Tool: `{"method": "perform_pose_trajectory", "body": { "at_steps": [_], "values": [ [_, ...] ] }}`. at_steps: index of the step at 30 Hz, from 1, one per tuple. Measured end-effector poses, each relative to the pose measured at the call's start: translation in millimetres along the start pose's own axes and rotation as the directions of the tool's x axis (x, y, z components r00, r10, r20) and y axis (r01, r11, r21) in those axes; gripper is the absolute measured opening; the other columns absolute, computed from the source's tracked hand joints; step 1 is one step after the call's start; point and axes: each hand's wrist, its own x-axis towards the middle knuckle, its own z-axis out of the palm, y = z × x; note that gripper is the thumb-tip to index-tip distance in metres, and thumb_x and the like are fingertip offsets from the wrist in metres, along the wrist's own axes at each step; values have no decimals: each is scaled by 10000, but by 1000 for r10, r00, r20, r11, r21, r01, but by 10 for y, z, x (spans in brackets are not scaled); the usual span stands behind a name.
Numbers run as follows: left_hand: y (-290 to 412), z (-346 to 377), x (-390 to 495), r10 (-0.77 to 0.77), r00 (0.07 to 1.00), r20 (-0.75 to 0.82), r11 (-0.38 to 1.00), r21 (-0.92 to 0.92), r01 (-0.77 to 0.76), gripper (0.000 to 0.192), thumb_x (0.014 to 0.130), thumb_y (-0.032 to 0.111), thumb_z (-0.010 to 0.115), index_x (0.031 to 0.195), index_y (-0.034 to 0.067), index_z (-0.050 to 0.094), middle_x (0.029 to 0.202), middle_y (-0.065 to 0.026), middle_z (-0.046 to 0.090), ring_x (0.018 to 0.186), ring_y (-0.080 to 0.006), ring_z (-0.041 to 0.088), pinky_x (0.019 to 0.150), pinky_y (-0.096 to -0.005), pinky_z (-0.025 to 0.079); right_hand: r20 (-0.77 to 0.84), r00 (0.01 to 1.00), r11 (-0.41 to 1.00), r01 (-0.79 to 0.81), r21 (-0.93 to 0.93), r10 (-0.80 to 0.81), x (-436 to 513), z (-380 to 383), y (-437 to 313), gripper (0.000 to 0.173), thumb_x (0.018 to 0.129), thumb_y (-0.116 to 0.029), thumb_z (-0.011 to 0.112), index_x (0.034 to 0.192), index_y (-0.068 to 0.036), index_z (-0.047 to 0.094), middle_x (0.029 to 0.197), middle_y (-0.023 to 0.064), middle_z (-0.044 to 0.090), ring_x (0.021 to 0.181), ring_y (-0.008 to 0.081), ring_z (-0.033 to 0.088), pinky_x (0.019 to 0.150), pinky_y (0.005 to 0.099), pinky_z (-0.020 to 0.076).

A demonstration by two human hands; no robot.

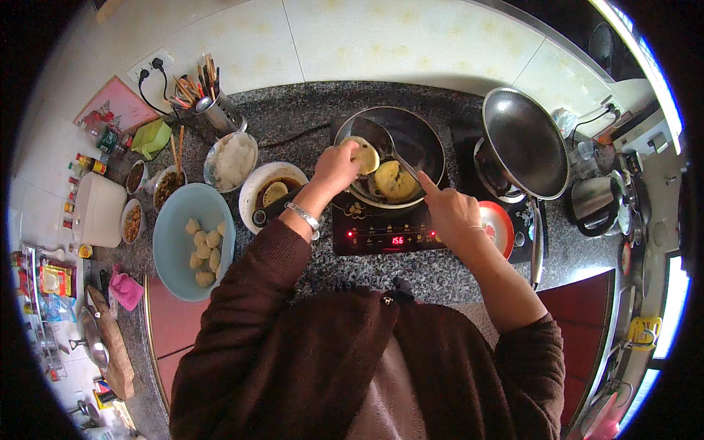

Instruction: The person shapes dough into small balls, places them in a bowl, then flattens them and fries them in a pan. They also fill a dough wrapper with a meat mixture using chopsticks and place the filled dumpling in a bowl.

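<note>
My left hand (336, 165) holds a round, flat piece of dough (364, 155) with dark specks over the left side of a black frying pan (421, 124). In my right hand (451, 212) is the handle of a metal spatula (405, 164), whose dark blade lies beside and partly behind that dough. Another yellowish round cake (395, 180) rests in the lower part of the pan. Below the pan shows the lit panel of an induction cooker (385, 236). Left of it stands a white bowl (250, 192) with brown liquid and a pale round piece inside, partly hidden by my left forearm and the pan's handle.
A blue basin (165, 242) with several dough balls, a bowl of white shreds (231, 159) and small filled bowls stand left. A utensil holder (223, 113) is behind them. To the right are a wok (525, 143), a red-rimmed plate (503, 220) and an electric kettle (593, 201).
</note>
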Motion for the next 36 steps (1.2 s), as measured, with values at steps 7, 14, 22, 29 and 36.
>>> {"method": "perform_pose_trajectory", "body": {
  "at_steps": [7,14,22,29,36],
  "values": [
    [197,-263,-207,32,999,32,998,57,-34,230,811,142,662,1028,67,643,921,-134,692,881,-331,637,775,-432,511,36,998,999,47,-11,-46,-200,-92,-19,618,896,-125,528,1467,-202,305,863,152,685,796,334,687,693,450,539],
    [341,-237,-176,400,914,-61,872,331,-360,180,766,71,650,932,133,682,830,-87,632,840,-303,601,736,-438,492,42,999,996,22,88,-26,-314,-78,79,481,960,-240,491,1414,-224,336,833,159,681,799,364,675,678,481,524],
    [450,-262,-140,493,867,75,777,411,-477,66,791,57,605,824,110,627,831,-71,566,847,-282,576,726,-403,457,91,996,983,-37,181,21,-502,-197,109,444,954,-243,498,1378,-227,367,861,172,682,828,392,668,717,506,518],
    [367,-321,-49,442,857,266,773,371,-514,72,776,64,607,821,103,567,758,-58,627,824,-261,620,703,-423,458,57,991,961,-128,245,117,-511,-180,276,481,920,-291,535,1389,-219,457,878,211,666,848,386,650,763,482,497],
    [386,-257,321,324,943,72,893,307,-330,124,742,60,637,814,110,549,767,-95,623,758,-330,605,660,-461,471,80,966,899,-258,355,245,-441,-94,464,444,951,-328,488,1384,-264,416,994,210,667,955,430,632,816,533,488]
  ]
}}
